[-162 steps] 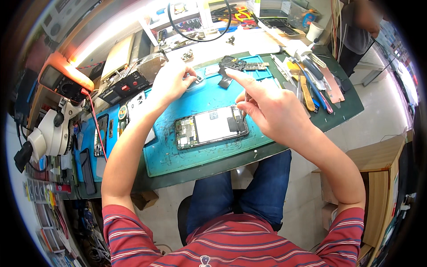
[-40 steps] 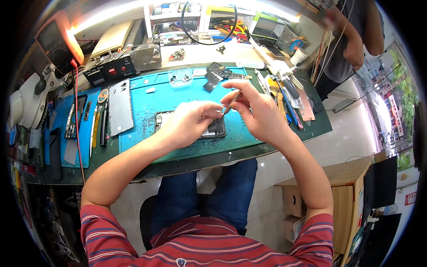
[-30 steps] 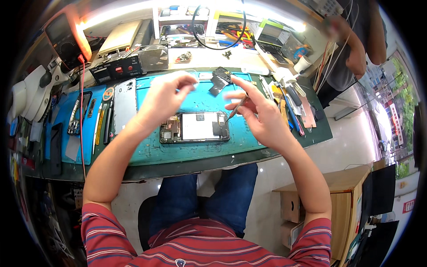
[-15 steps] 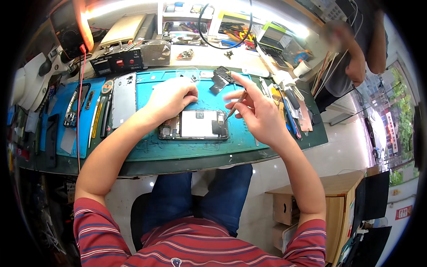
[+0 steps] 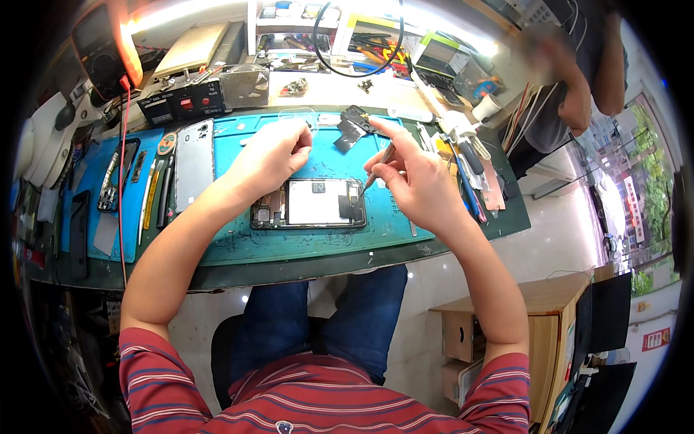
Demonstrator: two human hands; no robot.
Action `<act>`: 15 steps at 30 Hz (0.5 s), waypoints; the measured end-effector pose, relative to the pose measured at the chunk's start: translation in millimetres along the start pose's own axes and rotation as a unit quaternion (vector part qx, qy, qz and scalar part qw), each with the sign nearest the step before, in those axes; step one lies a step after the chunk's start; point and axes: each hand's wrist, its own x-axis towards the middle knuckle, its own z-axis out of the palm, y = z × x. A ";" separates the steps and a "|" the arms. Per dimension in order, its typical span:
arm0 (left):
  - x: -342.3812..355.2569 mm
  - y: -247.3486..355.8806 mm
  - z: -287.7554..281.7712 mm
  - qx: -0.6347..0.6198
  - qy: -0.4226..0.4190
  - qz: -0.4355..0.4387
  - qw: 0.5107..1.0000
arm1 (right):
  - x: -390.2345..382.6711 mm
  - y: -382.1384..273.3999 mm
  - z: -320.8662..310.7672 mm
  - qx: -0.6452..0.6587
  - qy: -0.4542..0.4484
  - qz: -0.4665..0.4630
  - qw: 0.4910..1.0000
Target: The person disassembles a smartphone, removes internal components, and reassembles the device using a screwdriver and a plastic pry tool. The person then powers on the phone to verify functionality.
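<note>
An opened smartphone point(image 5: 318, 206) lies sideways on the blue work mat, its white battery and inner parts bare. My right hand point(image 5: 423, 181) grips a slim screwdriver point(image 5: 387, 155), with the index finger stretched up along its top. The screwdriver's tip points down at the phone's right end; whether it touches cannot be made out. My left hand point(image 5: 275, 155) hovers over the phone's upper left corner, thumb and fingers curled together. Anything between those fingers is hidden. Just beyond my right fingers lies a black phone part with a dark flap point(image 5: 352, 130).
A silver phone back plate point(image 5: 194, 163), tweezers and pens lie left on the blue mat point(image 5: 246, 242). A red cable point(image 5: 124, 181) hangs from a multimeter point(image 5: 98, 54). More tools point(image 5: 466, 173) crowd the right. Another person point(image 5: 553, 79) is beyond the bench's right end.
The view has shifted slightly. My right fingers, blurred before, have closed more around the screwdriver, its tip still by the phone's right end. My left hand stays curled near the phone.
</note>
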 end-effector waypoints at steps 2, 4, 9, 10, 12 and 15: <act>-0.3 -6.1 1.5 -0.017 0.019 0.021 0.999 | 0.6 -4.1 -3.2 -0.083 -0.011 0.005 0.996; 0.1 -4.7 3.5 -0.009 0.030 0.023 0.999 | -0.1 -1.4 2.3 -0.042 0.022 -0.040 0.998; -2.0 -7.8 2.0 -0.004 0.038 0.023 0.999 | 0.0 -3.8 0.8 -0.071 0.005 -0.019 0.997; -3.6 -7.3 1.1 -0.009 0.038 0.017 0.999 | 0.0 -8.2 0.7 -0.089 0.004 -0.021 0.996; 0.1 -6.0 -1.2 -0.006 0.056 0.025 0.998 | -1.6 -9.2 0.9 -0.085 0.016 -0.034 0.996; 12.9 -15.9 -9.4 0.008 0.101 0.043 0.994 | -3.3 -4.8 4.3 -0.049 0.026 -0.054 0.997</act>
